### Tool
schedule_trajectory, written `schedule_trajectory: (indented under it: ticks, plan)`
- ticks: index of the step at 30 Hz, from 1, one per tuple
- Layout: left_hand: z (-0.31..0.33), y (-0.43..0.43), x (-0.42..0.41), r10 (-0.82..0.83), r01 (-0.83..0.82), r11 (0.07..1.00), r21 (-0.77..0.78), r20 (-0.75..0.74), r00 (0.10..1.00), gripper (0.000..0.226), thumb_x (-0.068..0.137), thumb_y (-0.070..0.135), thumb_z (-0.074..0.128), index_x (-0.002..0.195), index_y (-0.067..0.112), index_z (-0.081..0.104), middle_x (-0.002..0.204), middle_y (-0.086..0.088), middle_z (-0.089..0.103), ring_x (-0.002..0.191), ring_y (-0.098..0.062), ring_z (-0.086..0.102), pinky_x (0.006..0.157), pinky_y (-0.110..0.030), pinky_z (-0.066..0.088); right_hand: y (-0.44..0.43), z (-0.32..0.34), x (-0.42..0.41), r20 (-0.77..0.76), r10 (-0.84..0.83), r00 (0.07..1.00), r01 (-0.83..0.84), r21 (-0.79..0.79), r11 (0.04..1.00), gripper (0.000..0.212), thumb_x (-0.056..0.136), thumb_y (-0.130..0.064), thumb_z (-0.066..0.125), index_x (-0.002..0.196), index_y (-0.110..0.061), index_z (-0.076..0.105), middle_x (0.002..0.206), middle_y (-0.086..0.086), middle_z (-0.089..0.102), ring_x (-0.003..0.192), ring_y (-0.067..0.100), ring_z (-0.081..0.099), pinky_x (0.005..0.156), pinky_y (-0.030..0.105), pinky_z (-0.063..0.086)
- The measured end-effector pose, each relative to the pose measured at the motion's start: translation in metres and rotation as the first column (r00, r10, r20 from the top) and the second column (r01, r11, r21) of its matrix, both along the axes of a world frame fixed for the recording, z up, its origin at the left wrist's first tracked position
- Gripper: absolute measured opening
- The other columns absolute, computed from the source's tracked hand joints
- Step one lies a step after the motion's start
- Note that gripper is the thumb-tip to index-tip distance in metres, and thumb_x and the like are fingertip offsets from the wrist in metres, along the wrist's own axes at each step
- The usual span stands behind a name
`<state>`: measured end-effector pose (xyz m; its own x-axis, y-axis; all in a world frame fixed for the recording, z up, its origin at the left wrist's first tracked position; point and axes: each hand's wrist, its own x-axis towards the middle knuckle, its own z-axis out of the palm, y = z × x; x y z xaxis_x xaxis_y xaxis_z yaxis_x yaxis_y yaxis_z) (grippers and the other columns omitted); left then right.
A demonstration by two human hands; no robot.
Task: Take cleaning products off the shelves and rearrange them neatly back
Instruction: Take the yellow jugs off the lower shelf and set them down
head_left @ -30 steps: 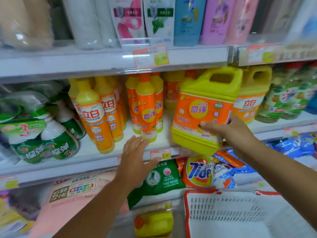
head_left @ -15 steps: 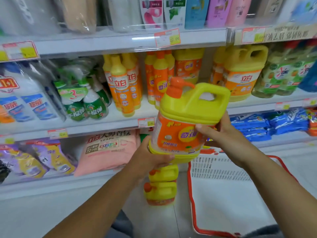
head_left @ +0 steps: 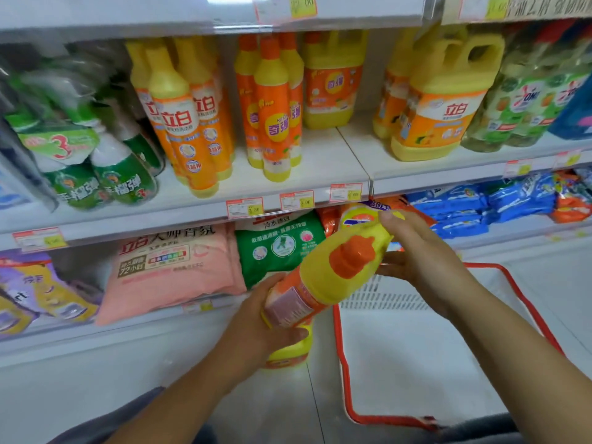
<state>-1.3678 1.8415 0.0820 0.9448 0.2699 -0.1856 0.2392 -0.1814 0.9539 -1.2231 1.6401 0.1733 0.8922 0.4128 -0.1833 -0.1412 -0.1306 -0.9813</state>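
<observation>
A yellow detergent jug (head_left: 323, 277) with an orange label and orange cap is held in front of the lower shelf, tipped so its top faces me. My left hand (head_left: 253, 328) grips its base from below. My right hand (head_left: 429, 261) holds its upper end between thumb and fingers. A matching jug (head_left: 333, 81) stands at the back of the middle shelf (head_left: 320, 161), with bare shelf in front of it. Another yellow jug (head_left: 288, 355) sits on the floor, mostly hidden under the held one.
Slim orange-yellow bottles (head_left: 275, 116) and green spray bottles (head_left: 121, 174) fill the shelf's left; bigger yellow jugs (head_left: 442, 100) stand right. Pink (head_left: 173, 264), green (head_left: 275, 245) and blue bags (head_left: 480, 203) lie on the lower shelf. A white basket with a red rim (head_left: 344, 363) sits on the floor.
The jug came off the middle shelf, down and towards me. My left hand took hold of its base. It has tipped from upright to cap-towards-me.
</observation>
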Motion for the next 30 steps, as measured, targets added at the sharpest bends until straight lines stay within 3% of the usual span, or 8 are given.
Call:
schedule_trajectory:
  ticks: [4,8,11,18,21,24,28,30]
  plan:
    - [-0.004,0.014,0.001,0.053,-0.054,0.998,0.017,0.033,0.998,0.090,0.037,0.033,0.093,0.117,0.051,0.055,0.117,0.014,0.065,0.104,-0.005,0.065,0.088,-0.038,0.057,-0.006,-0.009,0.004,-0.095,0.088,0.992,-0.080,0.083,0.993,0.032,0.096,-0.016,0.053,0.126,-0.026,0.058,0.111,0.006,0.071,0.094,0.019,0.071,0.080,0.035,0.055]
    - [-0.005,0.026,-0.003,0.028,-0.032,0.998,0.056,0.078,0.997,0.097,0.035,0.041,0.094,0.125,0.048,0.057,0.120,0.016,0.064,0.109,-0.011,0.064,0.087,-0.044,0.057,-0.006,-0.017,0.002,-0.127,0.160,0.979,-0.144,0.128,0.981,0.054,0.075,-0.020,0.055,0.127,-0.031,0.057,0.119,0.009,0.068,0.106,0.024,0.066,0.085,0.037,0.054]
    - [-0.009,0.034,-0.005,0.013,-0.018,0.992,0.123,0.045,0.999,0.110,0.040,0.050,0.096,0.138,0.046,0.047,0.136,0.003,0.053,0.121,-0.020,0.057,0.094,-0.048,0.053,-0.004,-0.016,0.001,-0.116,0.202,0.973,-0.183,0.153,0.971,0.059,0.072,-0.017,0.053,0.129,-0.030,0.057,0.120,0.012,0.067,0.110,0.028,0.063,0.090,0.040,0.055]
    - [-0.003,0.036,-0.011,0.019,-0.019,0.993,0.114,0.004,1.000,0.110,0.038,0.045,0.094,0.136,0.052,0.045,0.134,0.010,0.048,0.120,-0.011,0.053,0.096,-0.038,0.053,-0.002,-0.015,-0.001,-0.076,0.235,0.969,-0.223,0.139,0.965,0.059,0.074,-0.019,0.053,0.133,-0.026,0.054,0.131,0.018,0.058,0.118,0.038,0.058,0.101,0.050,0.047]
    - [-0.003,0.043,-0.012,0.003,-0.003,1.000,0.009,-0.015,1.000,0.095,0.046,0.023,0.098,0.126,0.050,0.054,0.121,0.012,0.066,0.108,-0.012,0.066,0.083,-0.029,0.058,-0.006,-0.013,0.001,0.018,0.298,0.954,-0.298,0.067,0.952,0.056,0.077,-0.042,0.069,0.131,-0.033,0.056,0.129,0.014,0.061,0.114,0.030,0.063,0.098,0.044,0.052]
    - [-0.003,0.049,-0.014,-0.016,0.014,0.999,-0.052,-0.057,0.998,0.086,0.055,0.011,0.094,0.125,0.046,0.057,0.120,0.011,0.067,0.101,-0.006,0.067,0.078,-0.024,0.058,-0.013,-0.009,0.006,0.119,0.356,0.927,-0.343,-0.116,0.932,0.072,0.056,-0.070,0.081,0.119,-0.041,0.063,0.117,-0.001,0.068,0.109,0.023,0.068,0.094,0.040,0.054]
    - [-0.007,0.050,-0.019,-0.105,0.088,0.987,-0.134,-0.122,0.987,0.078,0.065,0.023,0.089,0.131,0.046,0.054,0.124,0.016,0.064,0.108,-0.004,0.064,0.089,-0.029,0.056,-0.006,-0.007,-0.001,0.171,0.278,0.945,-0.260,-0.122,0.958,0.040,0.054,-0.057,0.080,0.088,-0.038,0.070,0.091,-0.008,0.070,0.087,0.024,0.073,0.073,0.031,0.062]
    - [-0.007,0.045,-0.022,-0.121,0.105,0.986,-0.132,-0.115,0.986,0.071,0.071,0.026,0.085,0.132,0.044,0.052,0.123,0.021,0.065,0.109,0.001,0.063,0.089,-0.024,0.055,0.000,-0.010,-0.012,0.185,0.208,0.960,-0.180,-0.153,0.972,0.040,0.053,-0.053,0.073,0.086,-0.031,0.069,0.087,-0.004,0.070,0.078,0.025,0.073,0.064,0.029,0.062]
